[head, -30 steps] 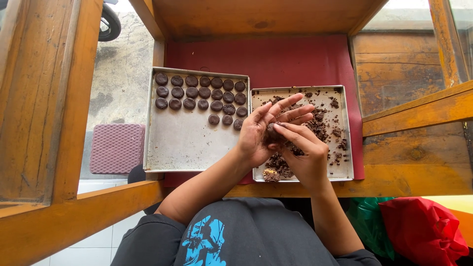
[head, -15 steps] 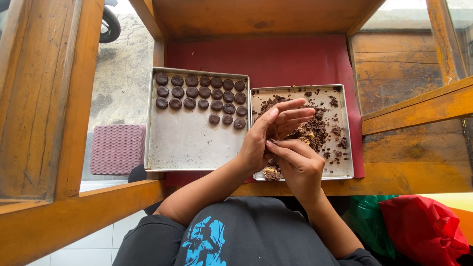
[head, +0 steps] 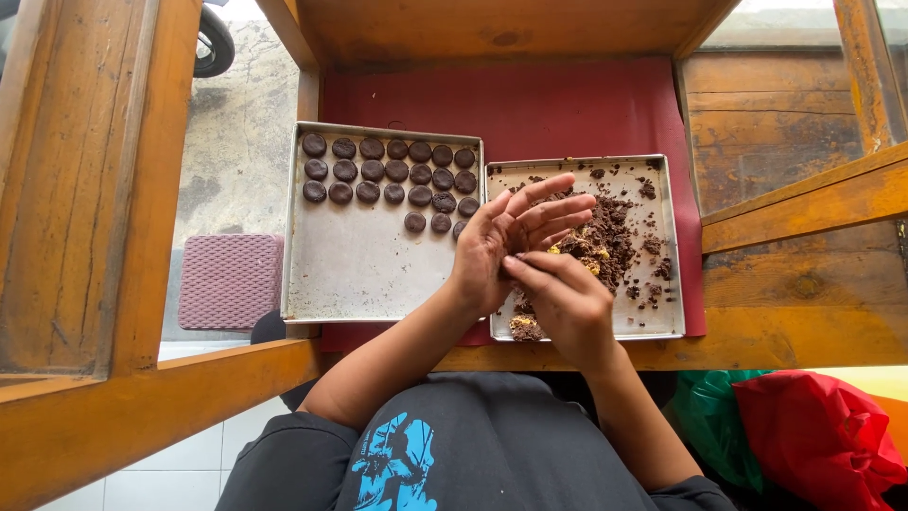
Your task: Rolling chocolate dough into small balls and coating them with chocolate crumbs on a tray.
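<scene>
Over crumb tray, left hand, right hand touching, dough hidden between

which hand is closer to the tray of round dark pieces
Left. The left hand is raised with fingers spread right beside the tray of round dark pieces, by its right rim. The right hand sits farther right, over the crumb tray.

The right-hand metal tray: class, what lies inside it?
The right-hand metal tray holds loose dark crumbly dough with yellowish bits. The left hand and right hand cover its middle.
</scene>
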